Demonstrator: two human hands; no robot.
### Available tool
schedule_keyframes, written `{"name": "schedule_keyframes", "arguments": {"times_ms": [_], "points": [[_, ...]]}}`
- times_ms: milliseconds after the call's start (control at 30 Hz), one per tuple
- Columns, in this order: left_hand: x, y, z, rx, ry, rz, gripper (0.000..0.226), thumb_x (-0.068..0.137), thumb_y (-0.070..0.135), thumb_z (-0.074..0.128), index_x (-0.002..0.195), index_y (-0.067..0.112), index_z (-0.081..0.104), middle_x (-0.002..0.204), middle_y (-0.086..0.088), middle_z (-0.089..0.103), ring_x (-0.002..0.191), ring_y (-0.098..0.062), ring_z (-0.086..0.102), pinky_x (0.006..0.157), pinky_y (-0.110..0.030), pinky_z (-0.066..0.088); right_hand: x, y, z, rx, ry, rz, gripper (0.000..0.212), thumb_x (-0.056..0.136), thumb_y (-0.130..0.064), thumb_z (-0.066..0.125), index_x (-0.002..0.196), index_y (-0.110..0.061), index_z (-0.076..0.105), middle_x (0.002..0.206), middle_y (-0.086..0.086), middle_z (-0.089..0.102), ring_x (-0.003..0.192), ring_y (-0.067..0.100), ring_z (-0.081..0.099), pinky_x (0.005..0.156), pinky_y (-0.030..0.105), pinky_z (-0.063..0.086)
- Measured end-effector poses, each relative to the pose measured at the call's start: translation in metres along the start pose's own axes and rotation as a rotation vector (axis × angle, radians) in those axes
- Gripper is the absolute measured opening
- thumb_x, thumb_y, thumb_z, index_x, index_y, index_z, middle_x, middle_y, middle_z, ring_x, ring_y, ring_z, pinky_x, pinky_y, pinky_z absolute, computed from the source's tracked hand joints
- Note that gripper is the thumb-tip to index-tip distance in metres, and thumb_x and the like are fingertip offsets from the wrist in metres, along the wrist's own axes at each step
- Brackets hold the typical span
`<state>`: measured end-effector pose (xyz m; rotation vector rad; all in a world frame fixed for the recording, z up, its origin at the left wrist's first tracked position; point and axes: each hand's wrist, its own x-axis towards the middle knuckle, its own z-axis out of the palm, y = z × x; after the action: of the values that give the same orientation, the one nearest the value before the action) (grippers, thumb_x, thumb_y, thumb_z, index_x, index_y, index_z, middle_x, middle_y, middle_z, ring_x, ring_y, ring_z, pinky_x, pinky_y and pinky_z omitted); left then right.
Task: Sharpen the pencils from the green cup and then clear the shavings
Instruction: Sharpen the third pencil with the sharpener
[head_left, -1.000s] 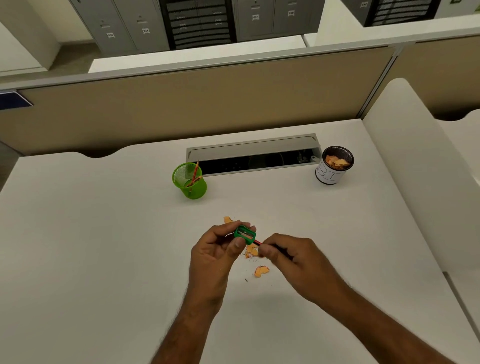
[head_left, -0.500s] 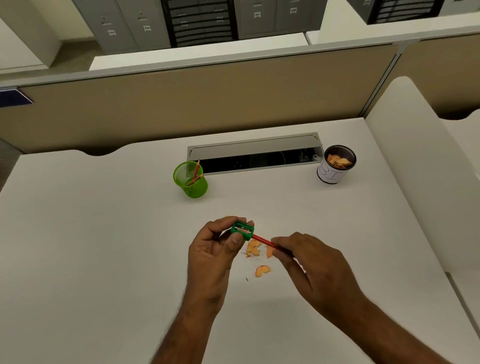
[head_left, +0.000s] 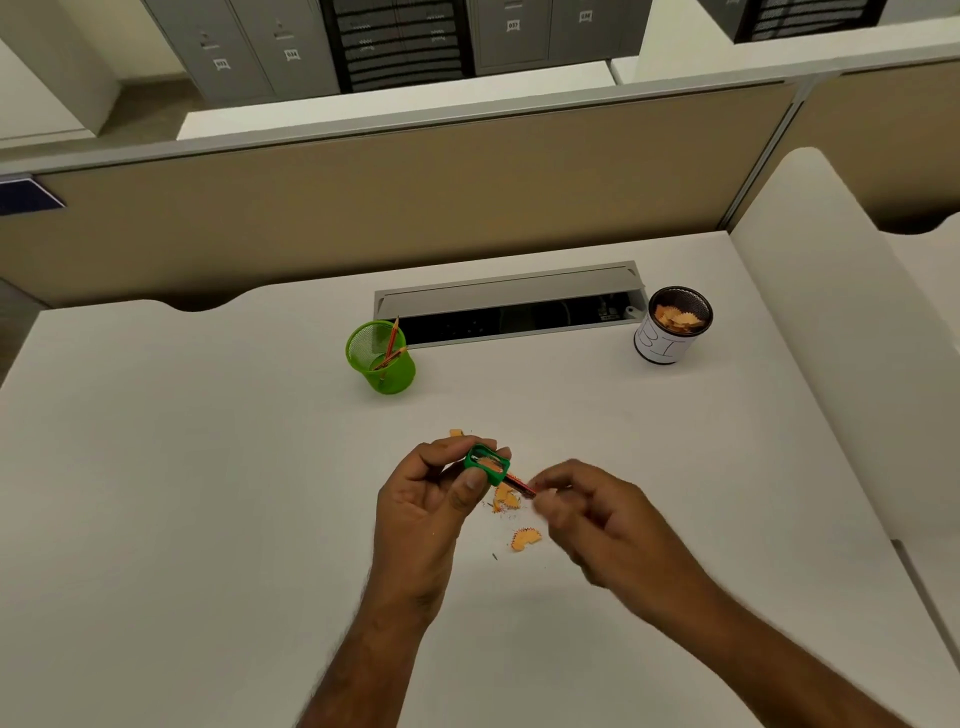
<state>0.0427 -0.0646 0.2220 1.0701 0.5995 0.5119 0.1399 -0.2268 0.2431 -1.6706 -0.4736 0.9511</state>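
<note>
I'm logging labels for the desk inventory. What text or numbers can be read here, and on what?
"BI": handwritten on the white band of the black mesh cup holding shavings; any further letters curve out of sight.
"037": tag on a grey cabinet drawer, only just legible.
Other drawer tags: too blurred to read.
The green cup and the sharpener: no text visible.

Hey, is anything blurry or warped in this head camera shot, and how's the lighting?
Head view: the right hand is motion-blurred, while the left hand and green sharpener stay fairly sharp. Wide-angle distortion bows the partition and the desk edges. Lighting is dim and soft, with faint shadows and no glare.
</note>
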Motion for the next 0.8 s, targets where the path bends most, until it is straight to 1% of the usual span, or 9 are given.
{"name": "schedule_keyframes", "arguments": {"times_ms": [67, 133, 267, 367, 500, 600, 667, 733, 800], "points": [[-0.001, -0.002, 0.002, 0.009, 0.007, -0.002, 0.030, 0.080, 0.008, 0.068, 0.109, 0.007, 0.067, 0.112, -0.008, 0.079, 0.107, -0.028, 0.076, 0.084, -0.028, 0.061, 0.000, 0.005, -0.001, -0.363, 0.081, -0.193, 0.004, 0.101, -0.035, 0.064, 0.102, -0.031, 0.066, 0.075, -0.005, 0.067, 0.060, 0.010, 0.057, 0.055, 0.014, 0.039], [-0.001, -0.002, 0.002, 0.018, 0.004, -0.003, 0.030, 0.080, 0.009, 0.068, 0.110, 0.007, 0.067, 0.111, -0.007, 0.079, 0.107, -0.028, 0.076, 0.083, -0.027, 0.061, 0.000, 0.007, -0.001, -0.479, 0.099, -0.254, 0.008, 0.102, -0.036, 0.061, 0.102, -0.030, 0.066, 0.076, -0.009, 0.066, 0.063, 0.011, 0.056, 0.055, 0.015, 0.037], [0.002, -0.002, -0.003, -0.011, -0.035, 0.000, 0.025, 0.082, 0.006, 0.067, 0.106, 0.010, 0.070, 0.114, -0.013, 0.077, 0.109, -0.033, 0.075, 0.086, -0.031, 0.060, 0.005, 0.004, 0.001, -0.019, 0.002, -0.044, 0.019, 0.105, -0.022, 0.060, 0.090, -0.016, 0.071, 0.059, -0.007, 0.049, 0.049, 0.008, 0.038, 0.048, 0.022, 0.031], [0.005, -0.002, -0.006, -0.030, -0.075, -0.018, 0.025, 0.083, 0.004, 0.065, 0.099, 0.019, 0.077, 0.112, -0.012, 0.078, 0.108, -0.033, 0.075, 0.087, -0.031, 0.060, 0.007, -0.001, -0.002, 0.289, -0.178, 0.219, 0.033, 0.107, -0.029, 0.052, 0.088, -0.008, 0.069, 0.060, 0.001, 0.039, 0.042, 0.010, 0.027, 0.041, 0.020, 0.021], [0.006, -0.003, -0.005, -0.084, -0.109, -0.077, 0.027, 0.083, 0.001, 0.063, 0.096, 0.018, 0.079, 0.110, -0.010, 0.078, 0.107, -0.032, 0.075, 0.085, -0.031, 0.061, 0.007, 0.003, -0.004, 0.614, -0.296, 0.424, 0.034, 0.102, -0.037, 0.056, 0.089, -0.008, 0.067, 0.060, 0.000, 0.035, 0.036, 0.003, 0.024, 0.037, 0.018, 0.013], [0.010, -0.005, -0.007, -0.159, -0.092, -0.101, 0.020, 0.082, 0.014, 0.076, 0.102, 0.015, 0.077, 0.114, -0.014, 0.076, 0.111, -0.034, 0.074, 0.086, -0.031, 0.061, 0.005, 0.009, -0.008, 0.668, -0.335, 0.437, 0.033, 0.101, -0.035, 0.057, 0.091, -0.006, 0.068, 0.058, 0.002, 0.037, 0.032, 0.004, 0.031, 0.034, 0.018, 0.018], [0.015, -0.004, -0.011, -0.178, -0.089, -0.088, 0.042, 0.072, 0.031, 0.091, 0.107, 0.013, 0.075, 0.118, -0.015, 0.075, 0.114, -0.033, 0.073, 0.088, -0.032, 0.061, 0.004, 0.012, -0.010, 0.625, -0.337, 0.418, 0.035, 0.102, -0.036, 0.056, 0.092, -0.005, 0.069, 0.058, 0.004, 0.041, 0.031, 0.007, 0.035, 0.035, 0.019, 0.023], [0.018, -0.003, -0.015, -0.175, -0.047, -0.067, 0.045, 0.069, 0.033, 0.091, 0.107, 0.015, 0.075, 0.119, -0.013, 0.075, 0.114, -0.030, 0.073, 0.089, -0.031, 0.060, 0.002, 0.013, -0.012, 0.575, -0.330, 0.401, 0.037, 0.102, -0.036, 0.056, 0.092, -0.004, 0.070, 0.059, 0.006, 0.043, 0.032, 0.009, 0.038, 0.036, 0.021, 0.024], [0.019, -0.003, -0.017, -0.176, -0.006, -0.048, 0.030, 0.076, 0.023, 0.081, 0.105, 0.016, 0.076, 0.117, -0.011, 0.076, 0.112, -0.029, 0.074, 0.089, -0.031, 0.061, 0.002, 0.014, -0.013, 0.537, -0.327, 0.381, 0.036, 0.102, -0.036, 0.056, 0.092, -0.004, 0.071, 0.060, 0.007, 0.044, 0.033, 0.011, 0.040, 0.039, 0.025, 0.020]]}}
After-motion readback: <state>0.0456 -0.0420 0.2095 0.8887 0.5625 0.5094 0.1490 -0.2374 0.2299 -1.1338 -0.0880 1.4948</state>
